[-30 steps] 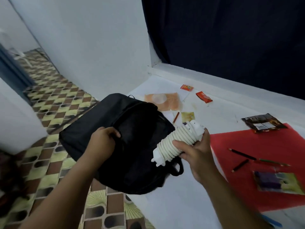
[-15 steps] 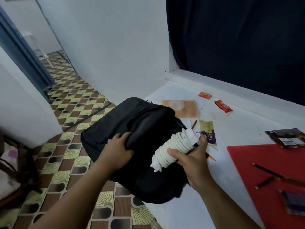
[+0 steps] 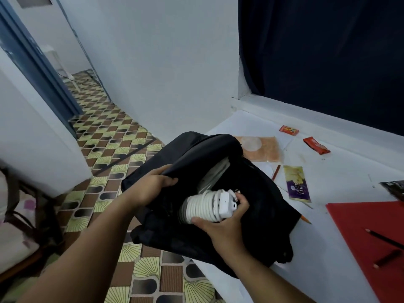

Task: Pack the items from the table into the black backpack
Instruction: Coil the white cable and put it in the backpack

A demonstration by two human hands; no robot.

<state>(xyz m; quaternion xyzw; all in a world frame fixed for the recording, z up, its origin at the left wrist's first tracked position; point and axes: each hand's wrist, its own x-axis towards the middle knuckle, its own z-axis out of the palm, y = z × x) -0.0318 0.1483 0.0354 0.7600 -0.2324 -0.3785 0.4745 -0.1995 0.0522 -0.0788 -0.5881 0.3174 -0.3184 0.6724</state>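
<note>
Two bare hands are working at the soft black fabric backpack [image 3: 258,206], which is lying at the left edge of the white table [image 3: 341,171] and partly hanging over the patterned tile floor [image 3: 105,136]. The left hand [image 3: 150,185] is closing its grip on the upper flap of the bag and is holding the mouth open. The right hand [image 3: 220,228] is gripping a white power adapter wrapped in coiled white cable [image 3: 207,206], with the fingers curled around the block end. This bundle is sitting in the open mouth of the bag, its far end pointing down into the dark inside. Deeper in the opening something pale and flat [image 3: 215,174] is showing, but I cannot tell what it is.

Several things are lying on the table behind and beside the bag. An orange translucent plastic pouch [image 3: 262,149] is touching the far side of the bag. A purple and yellow cake wrapper [image 3: 297,183] is lying just to the right, with a short reddish pencil [image 3: 276,172] between it and the bag. Farther back, two small red snack packets [image 3: 289,130] [image 3: 316,145] are lying near the wall. At the right, a red paper sheet [image 3: 360,237] is carrying a dark pencil [image 3: 384,238] and a short brown pencil [image 3: 387,258].
</note>
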